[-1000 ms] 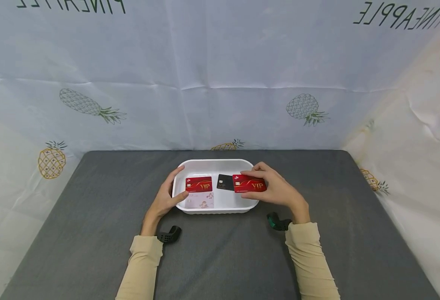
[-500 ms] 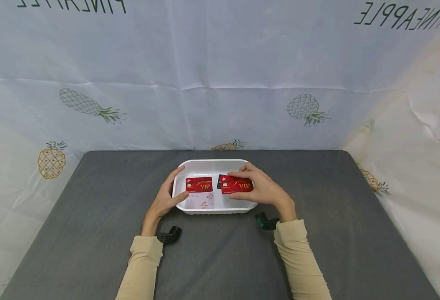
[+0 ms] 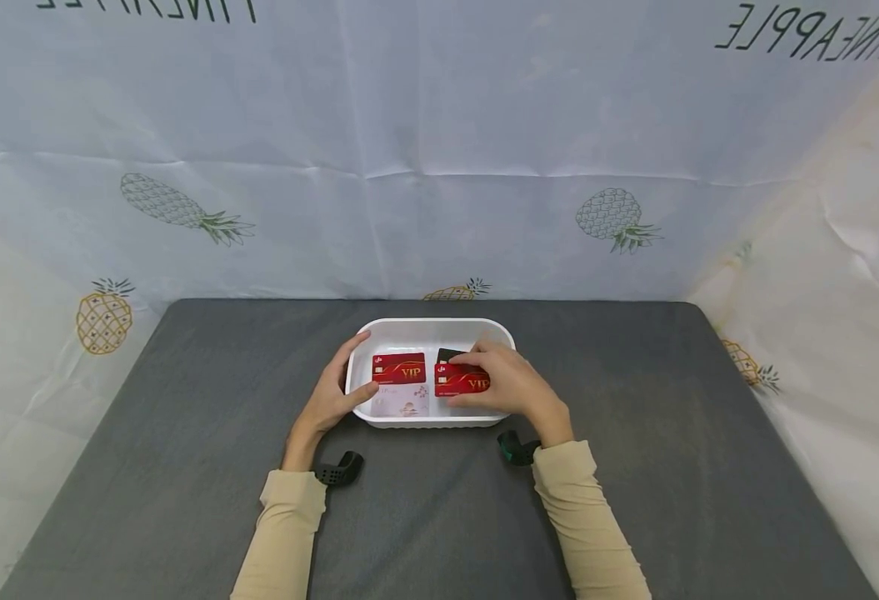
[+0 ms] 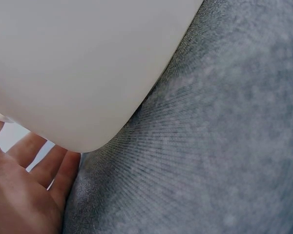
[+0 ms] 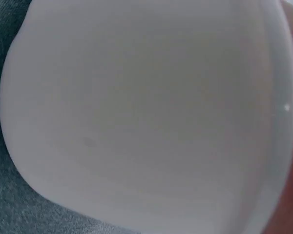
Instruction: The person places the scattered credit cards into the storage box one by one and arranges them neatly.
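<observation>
A white two-part plastic tray (image 3: 432, 422) sits on the table in the head view. My left hand (image 3: 330, 396) grips its left end, thumb over the near rim; in the left wrist view its fingers (image 4: 47, 163) lie along the outer wall. In the tray's right part my right hand (image 3: 517, 383) pinches a red VIP card (image 3: 451, 382) by its right end. This card overlaps a black card (image 3: 448, 356), of which only the top shows. The left part holds another red VIP card (image 3: 398, 368), above a pale pink card (image 3: 402, 402).
Dark grey cloth (image 3: 424, 517) covers the table around the tray. Behind it hangs a pale curtain (image 3: 409, 233) with pineapple prints. A dark strap mount (image 3: 340, 469) is at the left wrist and a similar mount (image 3: 516, 450) at the right.
My right hand has moved left with the red card, from the tray's right end to over the black card, then slightly nearer the front rim. The left hand has stayed put.
</observation>
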`<state>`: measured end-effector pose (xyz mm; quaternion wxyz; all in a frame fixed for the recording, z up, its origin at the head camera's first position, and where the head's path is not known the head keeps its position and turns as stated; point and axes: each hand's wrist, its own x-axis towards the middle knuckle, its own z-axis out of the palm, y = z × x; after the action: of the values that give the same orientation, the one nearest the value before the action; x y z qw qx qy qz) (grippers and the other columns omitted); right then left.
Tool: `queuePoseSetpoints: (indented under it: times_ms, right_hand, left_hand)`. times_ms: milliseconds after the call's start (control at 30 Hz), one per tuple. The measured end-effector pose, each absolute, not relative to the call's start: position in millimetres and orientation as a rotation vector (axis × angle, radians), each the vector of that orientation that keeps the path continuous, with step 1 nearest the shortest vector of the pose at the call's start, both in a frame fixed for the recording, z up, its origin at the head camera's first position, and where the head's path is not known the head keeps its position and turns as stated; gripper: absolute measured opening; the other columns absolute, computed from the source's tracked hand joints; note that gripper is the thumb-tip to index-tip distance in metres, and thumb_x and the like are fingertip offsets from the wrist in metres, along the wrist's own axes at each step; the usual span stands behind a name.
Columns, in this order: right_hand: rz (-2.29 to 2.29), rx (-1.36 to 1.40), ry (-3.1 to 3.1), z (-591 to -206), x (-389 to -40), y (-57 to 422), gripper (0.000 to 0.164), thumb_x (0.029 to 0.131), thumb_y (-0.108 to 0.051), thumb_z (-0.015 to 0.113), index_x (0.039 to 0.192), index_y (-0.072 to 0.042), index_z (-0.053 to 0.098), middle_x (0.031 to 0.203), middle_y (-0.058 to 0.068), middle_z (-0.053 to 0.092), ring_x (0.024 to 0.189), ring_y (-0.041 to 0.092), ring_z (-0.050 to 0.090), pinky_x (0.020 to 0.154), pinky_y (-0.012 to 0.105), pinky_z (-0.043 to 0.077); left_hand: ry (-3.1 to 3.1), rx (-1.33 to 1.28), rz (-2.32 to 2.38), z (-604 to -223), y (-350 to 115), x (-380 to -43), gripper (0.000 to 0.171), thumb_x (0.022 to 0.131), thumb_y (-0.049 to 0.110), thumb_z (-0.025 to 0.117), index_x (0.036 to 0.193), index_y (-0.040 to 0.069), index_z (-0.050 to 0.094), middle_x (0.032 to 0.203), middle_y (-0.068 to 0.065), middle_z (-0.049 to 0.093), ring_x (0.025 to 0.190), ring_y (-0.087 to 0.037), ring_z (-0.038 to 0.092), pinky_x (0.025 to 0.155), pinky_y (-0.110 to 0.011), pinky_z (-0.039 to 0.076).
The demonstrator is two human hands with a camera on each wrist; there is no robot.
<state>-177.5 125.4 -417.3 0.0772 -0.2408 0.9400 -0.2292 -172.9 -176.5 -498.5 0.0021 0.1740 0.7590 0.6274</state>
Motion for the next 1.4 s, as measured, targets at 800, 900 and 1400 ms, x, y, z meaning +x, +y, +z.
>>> queuePoseSetpoints:
  times_ms: [800,900,1400]
  right_hand:
    - [-0.342,-0.575,2.798,-420,-177,105,0.044,0.078,-0.034,0.089,0.117,-0.018,0.077,0.100,0.001,0.073,0.106,0.021,0.061,0.126,0.063,0.007]
    - [-0.335,-0.559,2.823,-422,-176,103,0.046,0.077,-0.034,0.089,0.117,-0.018,0.076,0.105,0.003,0.073,0.109,0.024,0.061,0.126,0.062,0.008]
    - [-0.320,-0.541,2.877,-428,-176,103,0.052,0.074,-0.037,0.091,0.120,-0.019,0.074,0.115,0.008,0.069,0.121,0.030,0.054,0.126,0.058,0.017]
  left_hand:
    - [2.372,0.561,1.973,-499,-177,-173,0.083,0.088,0.012,0.072,0.159,0.007,0.030,0.147,-0.029,0.045,0.122,-0.045,0.054,0.091,-0.019,0.052]
    - [2.375,0.556,1.970,-497,-177,-173,0.083,0.088,0.013,0.072,0.160,0.008,0.031,0.149,-0.028,0.045,0.123,-0.045,0.053,0.092,-0.020,0.052]
    - [2.397,0.554,1.961,-497,-177,-173,0.082,0.087,0.011,0.071,0.159,0.007,0.032,0.149,-0.028,0.045,0.123,-0.044,0.054,0.093,-0.022,0.052]
